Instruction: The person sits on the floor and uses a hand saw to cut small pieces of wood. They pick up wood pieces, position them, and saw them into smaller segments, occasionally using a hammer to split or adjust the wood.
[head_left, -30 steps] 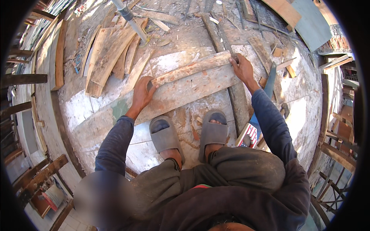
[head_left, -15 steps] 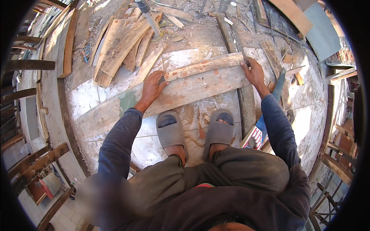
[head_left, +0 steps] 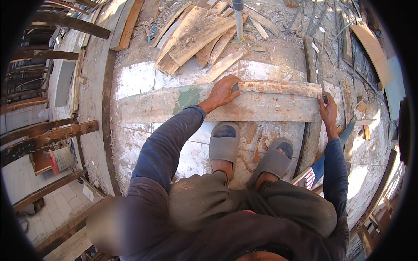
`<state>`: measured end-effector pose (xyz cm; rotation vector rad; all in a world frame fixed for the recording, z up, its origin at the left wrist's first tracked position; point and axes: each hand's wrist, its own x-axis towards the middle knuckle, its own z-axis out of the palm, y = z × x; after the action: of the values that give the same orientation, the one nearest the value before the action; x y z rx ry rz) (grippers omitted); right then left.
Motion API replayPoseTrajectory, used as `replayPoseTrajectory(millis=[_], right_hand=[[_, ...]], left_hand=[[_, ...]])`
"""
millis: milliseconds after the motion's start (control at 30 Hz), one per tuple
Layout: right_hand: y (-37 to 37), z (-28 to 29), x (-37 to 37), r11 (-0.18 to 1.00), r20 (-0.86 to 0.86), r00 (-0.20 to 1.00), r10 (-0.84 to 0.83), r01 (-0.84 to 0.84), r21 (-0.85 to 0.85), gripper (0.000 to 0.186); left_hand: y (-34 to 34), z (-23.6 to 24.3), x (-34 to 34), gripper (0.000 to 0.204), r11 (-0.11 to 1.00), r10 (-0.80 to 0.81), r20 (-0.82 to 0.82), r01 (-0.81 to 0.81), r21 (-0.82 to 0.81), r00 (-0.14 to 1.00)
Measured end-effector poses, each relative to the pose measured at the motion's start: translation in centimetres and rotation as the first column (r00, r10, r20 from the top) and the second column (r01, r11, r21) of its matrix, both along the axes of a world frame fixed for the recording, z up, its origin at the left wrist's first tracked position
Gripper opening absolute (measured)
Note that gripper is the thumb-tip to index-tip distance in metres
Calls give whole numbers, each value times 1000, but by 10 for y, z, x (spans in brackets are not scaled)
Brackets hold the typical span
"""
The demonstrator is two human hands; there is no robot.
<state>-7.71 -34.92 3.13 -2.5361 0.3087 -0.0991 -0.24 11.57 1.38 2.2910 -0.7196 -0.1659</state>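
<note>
A short, worn wooden strip (head_left: 281, 88) lies along the far edge of a long plank (head_left: 265, 108), which bears a patch of green paint. My left hand (head_left: 222, 92) is closed at the strip's left end, thumb toward me. At its right end, my right hand (head_left: 328, 112) grips with the thumb and fingers. A small dark part shows beside each hand; what it is I cannot make out. Partly under my right forearm is a handsaw (head_left: 318, 168) with a blue blade and a red-and-white striped handle.
A pile of loose boards (head_left: 200, 41) lies beyond the plank, beside an upright metal pole (head_left: 239, 24). A dark beam (head_left: 310, 65) passes beneath the plank's right end. My sandalled feet stand just nearer than the plank. Timber framing (head_left: 48, 135) runs down the left side.
The view has turned, so the plank, strip and both hands appear farther right and more level. Both hands keep their hold on the strip's ends.
</note>
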Motion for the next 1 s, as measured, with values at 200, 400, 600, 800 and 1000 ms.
replayPoseTrajectory(millis=[200, 400, 600, 800, 1000], right_hand=[[-2, -3, -1, 999, -16, 1000, -22, 22, -31, 41], [0, -2, -3, 1000, 30, 1000, 9, -9, 17, 40], [0, -6, -3, 999, 47, 999, 16, -14, -40, 34], [1, -6, -2, 999, 29, 999, -18, 17, 41, 38], [0, -7, -4, 1000, 43, 999, 6, -7, 16, 39]], left_hand=[[2, 2, -2, 44, 1000, 2, -27, -2, 6, 1000], [-1, -1, -2, 44, 1000, -3, -10, 3, -6, 1000], [-1, -3, -2, 43, 1000, 0, -1, 0, -21, 1000], [-1, 0, -3, 43, 1000, 1, -7, -1, 8, 1000], [-1, 2, -2, 42, 1000, -13, -23, 13, 11, 1000]])
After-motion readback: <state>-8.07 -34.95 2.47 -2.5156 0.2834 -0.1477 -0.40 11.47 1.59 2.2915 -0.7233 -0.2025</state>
